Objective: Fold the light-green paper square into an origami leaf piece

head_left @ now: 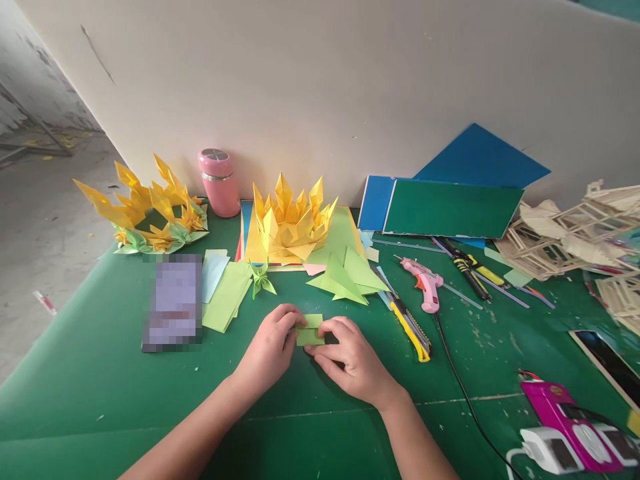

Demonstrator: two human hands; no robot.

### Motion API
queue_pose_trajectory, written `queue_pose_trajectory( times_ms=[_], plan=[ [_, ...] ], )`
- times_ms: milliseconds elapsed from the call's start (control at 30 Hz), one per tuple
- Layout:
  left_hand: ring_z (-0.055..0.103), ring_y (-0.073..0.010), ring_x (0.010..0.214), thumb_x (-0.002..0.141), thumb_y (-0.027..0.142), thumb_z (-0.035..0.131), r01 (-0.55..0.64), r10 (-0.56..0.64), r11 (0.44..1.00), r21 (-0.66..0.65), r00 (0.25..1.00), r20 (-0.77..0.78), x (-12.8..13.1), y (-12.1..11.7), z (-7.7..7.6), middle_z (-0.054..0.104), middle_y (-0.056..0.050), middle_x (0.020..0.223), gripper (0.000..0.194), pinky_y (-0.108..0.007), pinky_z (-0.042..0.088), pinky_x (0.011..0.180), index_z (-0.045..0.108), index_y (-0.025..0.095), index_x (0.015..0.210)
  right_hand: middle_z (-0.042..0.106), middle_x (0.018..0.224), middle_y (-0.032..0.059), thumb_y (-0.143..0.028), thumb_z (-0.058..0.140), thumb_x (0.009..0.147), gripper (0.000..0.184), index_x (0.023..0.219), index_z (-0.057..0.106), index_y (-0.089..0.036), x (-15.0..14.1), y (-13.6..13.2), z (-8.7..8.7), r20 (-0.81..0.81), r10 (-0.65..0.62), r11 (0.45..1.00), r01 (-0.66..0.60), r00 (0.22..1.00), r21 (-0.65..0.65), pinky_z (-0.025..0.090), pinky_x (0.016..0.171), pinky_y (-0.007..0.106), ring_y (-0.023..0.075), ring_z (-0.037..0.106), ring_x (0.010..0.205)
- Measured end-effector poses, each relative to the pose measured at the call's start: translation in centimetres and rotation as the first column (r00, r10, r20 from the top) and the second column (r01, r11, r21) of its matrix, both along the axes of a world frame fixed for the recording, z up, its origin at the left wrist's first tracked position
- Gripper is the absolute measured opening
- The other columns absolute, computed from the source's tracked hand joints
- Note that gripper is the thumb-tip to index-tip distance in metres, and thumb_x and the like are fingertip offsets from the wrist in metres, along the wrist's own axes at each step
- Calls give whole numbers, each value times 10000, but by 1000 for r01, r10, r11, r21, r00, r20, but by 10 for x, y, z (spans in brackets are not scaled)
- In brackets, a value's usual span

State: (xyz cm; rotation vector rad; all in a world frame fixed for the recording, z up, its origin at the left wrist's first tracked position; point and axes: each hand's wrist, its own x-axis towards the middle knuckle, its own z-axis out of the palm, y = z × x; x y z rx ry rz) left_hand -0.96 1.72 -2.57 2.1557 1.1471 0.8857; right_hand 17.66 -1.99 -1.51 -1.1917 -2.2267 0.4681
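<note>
Between my two hands, low over the green table, is a small folded piece of light green paper (pixel 311 337) with a crease across it. My left hand (pixel 275 340) pinches its left side, fingers closed. On the right side, my right hand (pixel 350 353) grips the same paper between thumb and fingers. Just beyond lie a small green paper flower (pixel 262 279) and, to the left, a stack of green paper strips (pixel 225 300). Larger folded green paper pieces (pixel 345 277) rest to the upper right, in front of a yellow paper crown (pixel 293 227).
A second yellow crown (pixel 150 207) and a pink thermos (pixel 220 183) stand at the back left. To the right are a yellow utility knife (pixel 410 330), a pink glue gun (pixel 424 283) with its cord, pliers (pixel 467 270), a magenta power strip (pixel 565 420) and stick models (pixel 575 227).
</note>
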Motion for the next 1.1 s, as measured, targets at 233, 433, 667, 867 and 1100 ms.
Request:
queue_pose_trajectory(
  times_ms=[233,433,667,867,1100],
  plan=[
    [607,-227,911,803,51,431,-23,38,993,119,991,-128,1,-5,0,652,-82,1039,231,-406,531,807,592,205,864,605,759,36,-214,558,870,146,759,653,-206,6,3,-3,-183,-171,985,168,968,-31,500,673,311,180,568,751],
    [595,-158,717,794,138,523,-56,55,998,33,998,27,-1,-4,2,611,-39,876,83,-296,541,651,538,210,833,646,801,35,-176,561,831,199,1022,599,-216,-8,9,-11,-243,-292,954,262,925,-147,521,607,278,161,577,663],
    [520,-81,497,768,335,603,-114,252,918,-380,908,336,-3,-3,2,518,37,730,186,-228,504,493,456,221,782,611,757,19,-154,527,791,233,1004,611,-197,-20,25,-3,-426,-347,913,198,836,-355,517,589,259,143,573,628],
    [633,-124,565,783,476,572,-62,390,821,-568,787,478,-4,-1,5,586,27,782,316,-285,567,555,441,231,935,546,819,41,-199,474,838,144,714,547,-205,-25,41,9,-504,-260,950,126,824,-284,484,610,260,154,550,721],
    [650,-153,526,749,395,592,40,382,737,-675,799,464,-9,6,20,579,71,606,628,-317,575,591,335,213,1293,627,885,41,-263,384,842,151,699,410,-225,-23,43,10,-637,-285,889,-50,716,-454,450,507,250,114,495,538]
  ],
)
